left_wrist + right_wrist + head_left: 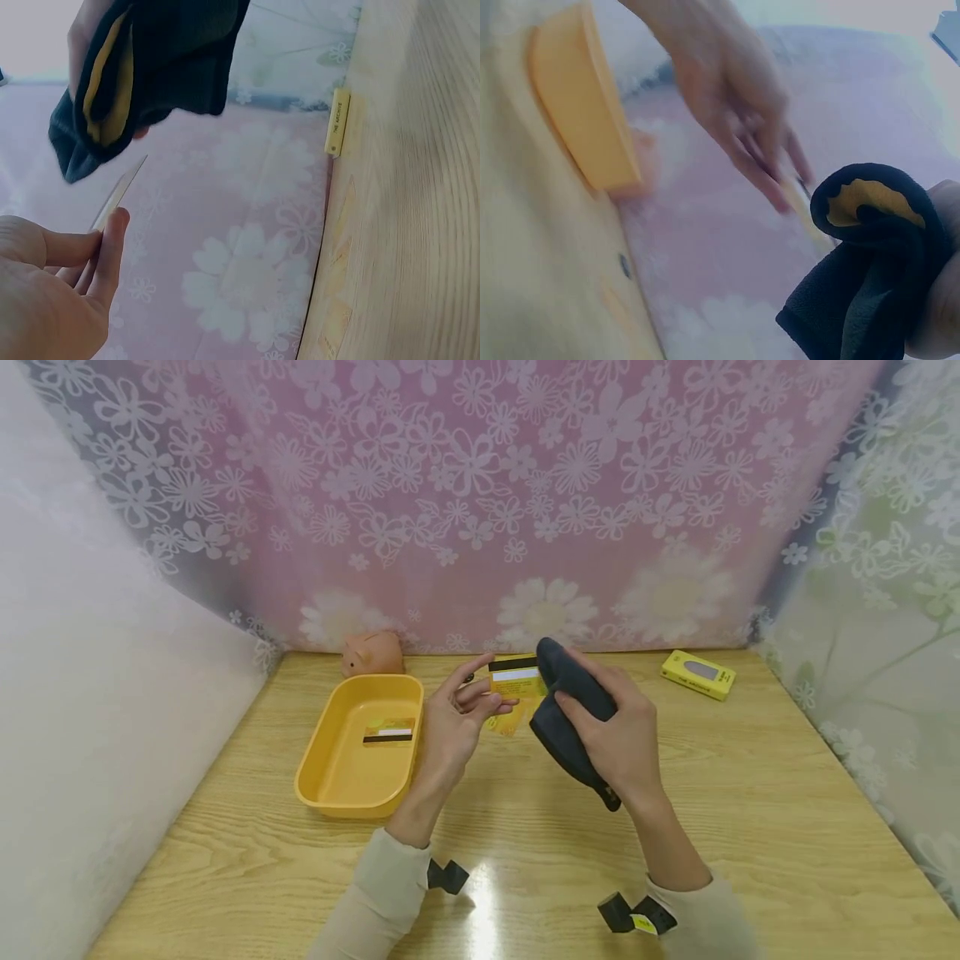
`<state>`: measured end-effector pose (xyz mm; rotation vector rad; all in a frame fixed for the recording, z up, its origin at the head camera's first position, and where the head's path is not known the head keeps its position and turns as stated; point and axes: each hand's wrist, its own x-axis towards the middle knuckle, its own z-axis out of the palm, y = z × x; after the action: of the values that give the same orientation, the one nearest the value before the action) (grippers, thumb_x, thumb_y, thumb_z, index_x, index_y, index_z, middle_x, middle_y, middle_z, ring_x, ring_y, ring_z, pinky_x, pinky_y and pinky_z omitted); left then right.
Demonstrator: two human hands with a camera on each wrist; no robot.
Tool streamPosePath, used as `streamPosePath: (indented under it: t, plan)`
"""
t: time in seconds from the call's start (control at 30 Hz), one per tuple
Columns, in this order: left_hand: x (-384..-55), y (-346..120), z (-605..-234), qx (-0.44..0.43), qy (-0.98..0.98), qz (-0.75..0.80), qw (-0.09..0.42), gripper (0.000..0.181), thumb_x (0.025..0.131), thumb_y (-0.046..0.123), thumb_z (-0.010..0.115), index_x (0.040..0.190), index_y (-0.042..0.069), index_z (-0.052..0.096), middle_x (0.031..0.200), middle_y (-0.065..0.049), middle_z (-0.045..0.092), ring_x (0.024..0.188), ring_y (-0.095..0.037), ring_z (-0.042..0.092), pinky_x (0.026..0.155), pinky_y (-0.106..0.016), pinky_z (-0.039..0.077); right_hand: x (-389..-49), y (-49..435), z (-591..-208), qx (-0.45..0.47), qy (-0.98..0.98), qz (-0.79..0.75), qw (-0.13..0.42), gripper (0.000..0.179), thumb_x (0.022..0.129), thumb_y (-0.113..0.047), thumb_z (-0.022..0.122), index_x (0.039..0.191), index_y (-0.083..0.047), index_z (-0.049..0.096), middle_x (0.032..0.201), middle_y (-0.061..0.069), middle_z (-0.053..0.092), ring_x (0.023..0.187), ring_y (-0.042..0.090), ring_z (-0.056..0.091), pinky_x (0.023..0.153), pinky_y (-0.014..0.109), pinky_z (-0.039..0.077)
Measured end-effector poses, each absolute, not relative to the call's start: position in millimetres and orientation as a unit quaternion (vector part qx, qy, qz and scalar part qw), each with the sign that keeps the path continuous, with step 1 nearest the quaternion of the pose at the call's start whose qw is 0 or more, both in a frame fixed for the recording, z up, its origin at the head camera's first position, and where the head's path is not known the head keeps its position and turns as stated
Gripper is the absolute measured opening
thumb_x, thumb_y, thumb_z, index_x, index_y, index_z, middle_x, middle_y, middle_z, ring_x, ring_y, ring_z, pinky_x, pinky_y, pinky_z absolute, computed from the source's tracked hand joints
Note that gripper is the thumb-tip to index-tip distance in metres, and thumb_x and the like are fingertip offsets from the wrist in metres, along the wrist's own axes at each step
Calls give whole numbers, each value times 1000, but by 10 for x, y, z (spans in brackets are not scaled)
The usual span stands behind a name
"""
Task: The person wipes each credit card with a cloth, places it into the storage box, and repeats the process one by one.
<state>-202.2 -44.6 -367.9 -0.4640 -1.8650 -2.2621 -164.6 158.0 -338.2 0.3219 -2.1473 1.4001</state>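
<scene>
My left hand pinches a yellow bank-style card between thumb and fingers, its black stripe and white strip facing me. In my right hand is a folded dark blue cloth, gripped between thumb and fingers. Its yellow inner side shows in the right wrist view. Seen from my head, the cloth overlaps the card's right end. The left wrist view shows the card almost edge-on, just below the cloth. Beneath the hands, more yellow cards lie on the table, partly hidden.
Left of my left hand stands a yellow-orange tray with one striped card inside. A pig figure sits behind it. At the back right of the wooden table lies a small yellow box. A flowered curtain hangs behind.
</scene>
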Motion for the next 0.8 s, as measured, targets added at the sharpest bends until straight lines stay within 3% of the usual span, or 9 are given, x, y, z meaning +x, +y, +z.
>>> streamPosePath:
  t: [0.17, 0.33, 0.5, 0.8]
  plan:
    - [-2023, -430, -3685, -170, -648, -739, 74, 53, 97, -7, 67, 145, 16, 62, 119, -19, 75, 99, -34, 76, 90, -40, 63, -1608, 1317, -3486, 180, -802, 512, 251, 56, 90, -5, 82, 141, -25, 68, 125, 9, 68, 113, 28, 66, 89, 50, 61]
    - [-2014, -429, -3686, -171, -666, -723, 69, 55, 97, -8, 67, 144, 19, 63, 120, -15, 75, 106, -29, 75, 93, -36, 62, -1574, 1207, -3551, 193, -805, 507, 241, 58, 89, -2, 82, 141, -23, 68, 124, 9, 68, 112, 28, 67, 88, 49, 62]
    - [-2013, -441, -3686, -170, -667, -723, 60, 56, 95, -9, 68, 145, 17, 62, 121, -16, 75, 100, -30, 76, 86, -33, 64, -1596, 1232, -3557, 171, -813, 499, 246, 58, 89, -3, 82, 141, -23, 68, 121, 12, 68, 109, 31, 67, 84, 51, 63]
    - [-2051, -485, -3710, -138, -654, -741, 63, 54, 94, -9, 68, 141, 16, 65, 115, -20, 76, 94, -48, 73, 85, -42, 65, -1707, 1395, -3564, 118, -822, 494, 258, 55, 89, -6, 83, 139, -23, 69, 123, 13, 68, 113, 34, 67, 89, 55, 61]
